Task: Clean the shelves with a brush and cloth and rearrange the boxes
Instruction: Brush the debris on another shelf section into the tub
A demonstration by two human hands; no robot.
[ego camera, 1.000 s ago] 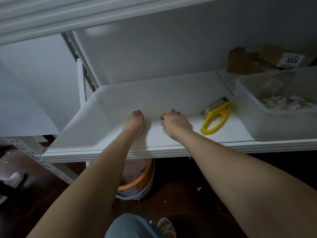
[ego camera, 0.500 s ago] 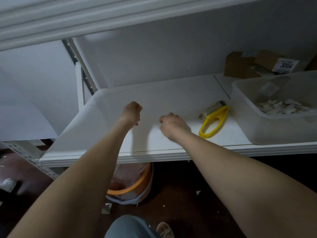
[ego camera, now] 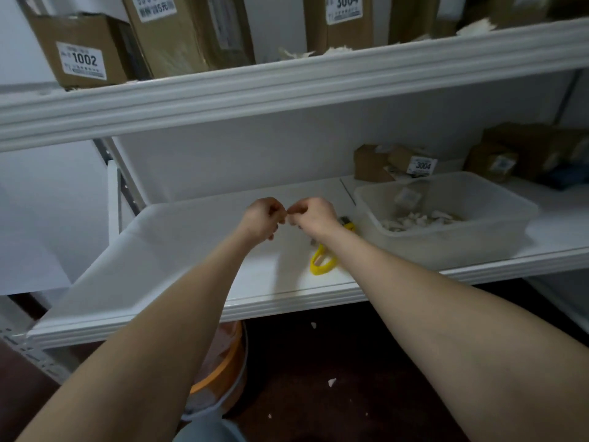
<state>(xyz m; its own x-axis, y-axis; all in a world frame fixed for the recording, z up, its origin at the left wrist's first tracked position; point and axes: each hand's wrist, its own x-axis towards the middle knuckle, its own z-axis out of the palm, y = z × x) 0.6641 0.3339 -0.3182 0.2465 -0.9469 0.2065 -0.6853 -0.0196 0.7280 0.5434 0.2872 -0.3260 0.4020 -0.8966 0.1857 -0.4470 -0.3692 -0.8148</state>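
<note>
Brush [ego camera: 322, 264] lies on lower shelf [ego camera: 178, 250] near front edge, just left of clear bin [ego camera: 446, 244]. Its head is hidden behind the R forearm and nobody holds it. Change: 1 s ago both hands rested on the shelf surface. Now left hand [ego camera: 263, 216] and right hand [ego camera: 314, 215] are lifted off it, fingers curled, tips meeting. Maybe pinching a scrap, can't tell. No cloth in view. Likely picking debris; box 1002 [ego camera: 83, 49] on the shelf above not yet rearranged.
</note>
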